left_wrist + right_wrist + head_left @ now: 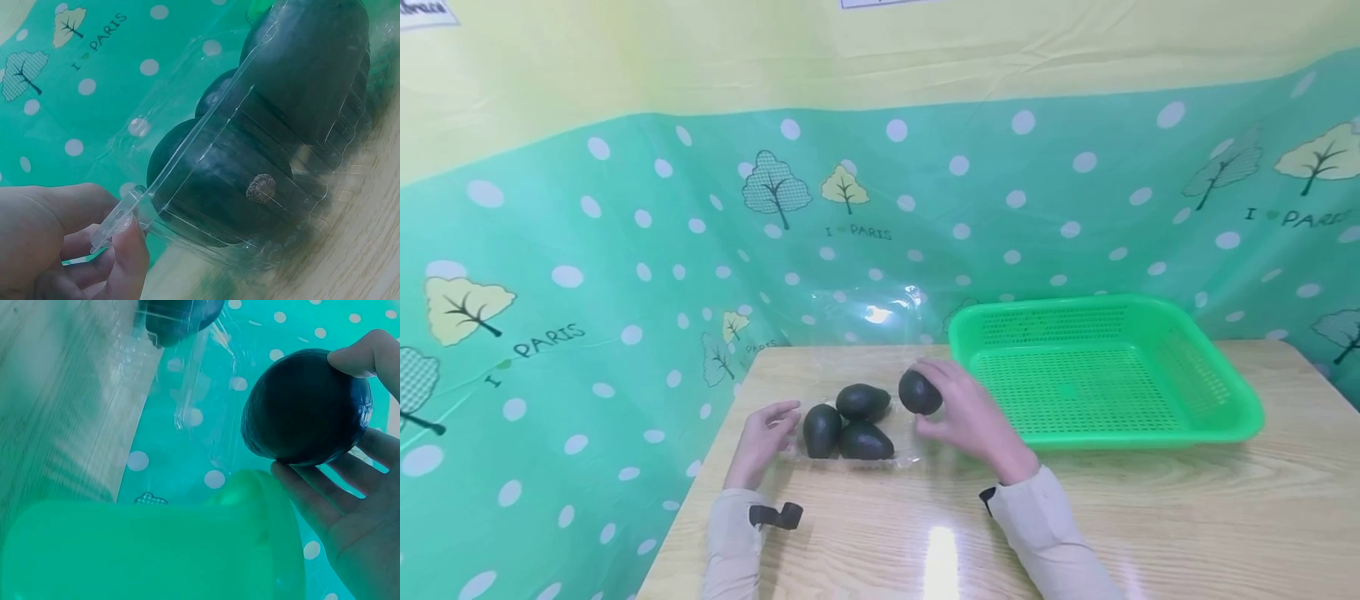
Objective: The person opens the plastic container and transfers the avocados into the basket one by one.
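A green polka-dot backdrop wraps behind the wooden desk, on whose right half sits a green perforated basket, nothing in it. Left of the basket lies a clear plastic clamshell tray with its lid thrown back, three dark avocados resting in it, bunched and touching. The right hand grasps a fourth avocado between thumb and fingers, lifted just clear of the tray and close to the basket's near-left corner. The left hand pinches the tray's thin left rim, as the left wrist view shows. To my eye, the step goes best if that pinch keeps the light tray pinned flat, while the right hand cradles the fruit without squeezing and carries it over the basket's rim.
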The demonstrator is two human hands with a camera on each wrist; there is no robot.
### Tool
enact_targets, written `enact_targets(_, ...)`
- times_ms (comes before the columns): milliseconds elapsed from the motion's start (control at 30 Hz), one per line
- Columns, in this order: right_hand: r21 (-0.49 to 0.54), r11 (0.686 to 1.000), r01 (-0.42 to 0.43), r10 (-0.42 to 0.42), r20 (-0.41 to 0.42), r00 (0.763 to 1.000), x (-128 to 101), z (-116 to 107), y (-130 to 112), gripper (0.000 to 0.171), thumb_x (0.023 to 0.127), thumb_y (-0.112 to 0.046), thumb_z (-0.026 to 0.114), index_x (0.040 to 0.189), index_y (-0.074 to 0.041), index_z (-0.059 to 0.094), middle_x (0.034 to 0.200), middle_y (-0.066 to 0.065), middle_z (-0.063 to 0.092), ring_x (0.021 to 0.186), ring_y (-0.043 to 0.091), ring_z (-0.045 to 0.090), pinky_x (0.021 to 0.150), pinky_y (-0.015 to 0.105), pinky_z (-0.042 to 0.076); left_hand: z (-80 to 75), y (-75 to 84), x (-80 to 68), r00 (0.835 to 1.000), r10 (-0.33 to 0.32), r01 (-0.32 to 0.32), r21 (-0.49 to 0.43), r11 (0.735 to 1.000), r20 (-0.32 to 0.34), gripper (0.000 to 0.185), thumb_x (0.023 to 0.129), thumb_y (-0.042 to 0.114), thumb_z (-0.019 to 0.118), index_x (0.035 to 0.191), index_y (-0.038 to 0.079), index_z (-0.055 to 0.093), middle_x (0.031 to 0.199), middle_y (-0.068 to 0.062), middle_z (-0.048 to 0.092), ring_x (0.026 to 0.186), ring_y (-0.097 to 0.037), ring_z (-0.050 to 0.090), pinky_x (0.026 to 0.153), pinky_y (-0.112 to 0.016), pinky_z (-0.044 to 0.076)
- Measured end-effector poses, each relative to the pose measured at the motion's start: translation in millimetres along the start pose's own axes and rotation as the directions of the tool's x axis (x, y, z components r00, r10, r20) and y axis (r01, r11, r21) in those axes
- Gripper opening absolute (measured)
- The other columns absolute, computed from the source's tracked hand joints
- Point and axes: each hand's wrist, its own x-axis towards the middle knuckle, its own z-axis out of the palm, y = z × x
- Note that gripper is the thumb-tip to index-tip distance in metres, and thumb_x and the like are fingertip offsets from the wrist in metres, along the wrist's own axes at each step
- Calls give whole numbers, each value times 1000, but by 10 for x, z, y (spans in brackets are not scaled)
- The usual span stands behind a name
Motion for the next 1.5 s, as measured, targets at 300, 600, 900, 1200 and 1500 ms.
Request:
enact_targets(300,41,998,-43,44,-28,999,-38,-96,53,70,71,-18,83,135,-8,58,136,12,59,125,29,55,104,48,49,-14,-15,-5,1000,1,-1,15,1000,4,40,100,20,57,137,3,56,131,-22,59,107,-32,60,71,-24,57)
enact_targets(600,70,993,-94,97,-43,994,-78,-189,120,71,72,-17,82,138,-8,56,139,14,57,125,32,54,103,53,48,-7,5,2,1000,-2,2,0,1000,6,39,100,18,57,137,4,56,130,-22,59,106,-32,60,68,-24,57)
enact_targets(900,105,988,-113,121,-76,990,-127,-259,252,69,74,-15,81,137,-7,56,141,16,55,130,35,51,106,56,45,-15,-6,4,1000,11,-12,23,1000,5,40,100,20,57,137,4,56,130,-22,60,104,-31,60,69,-24,57)
enact_targets(1200,110,985,-135,145,-86,986,-165,-306,350,67,74,-14,80,136,-5,56,139,17,56,129,36,52,105,57,46,-13,-27,0,1000,7,-8,21,1000,7,40,101,20,57,137,4,57,130,-21,60,104,-31,60,69,-24,58)
enact_targets(1500,115,976,-187,195,-64,979,-194,-325,470,66,76,-16,79,137,-6,55,140,16,56,127,36,52,103,59,46,-16,-34,6,1000,7,-7,14,1000,7,39,100,19,58,136,5,57,129,-21,60,105,-31,61,69,-24,58)
